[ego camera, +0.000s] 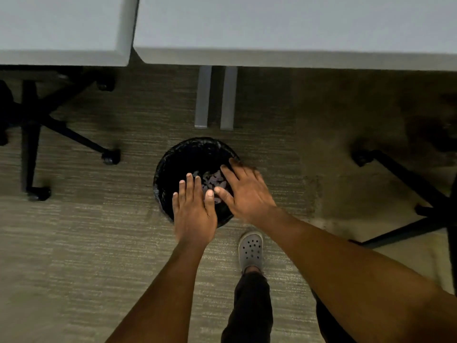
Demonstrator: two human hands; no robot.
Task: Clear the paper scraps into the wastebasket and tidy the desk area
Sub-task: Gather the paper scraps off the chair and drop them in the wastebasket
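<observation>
A round black wastebasket (173, 164) lined with a black bag stands on the carpet just in front of the desk. Pale paper scraps (213, 179) lie inside it. My left hand (194, 209) hovers flat over the basket's near side, fingers apart and empty. My right hand (247, 191) is spread over the basket's right side, also holding nothing, slightly blurred at the fingertips. The two thumbs nearly touch above the scraps.
Two white desk tops (296, 28) meet along the top of the view, with grey desk legs (215, 97) below. Black chair bases on castors stand at the left (32, 125) and right (408, 179). My foot in a grey clog (251, 250) is beside the basket.
</observation>
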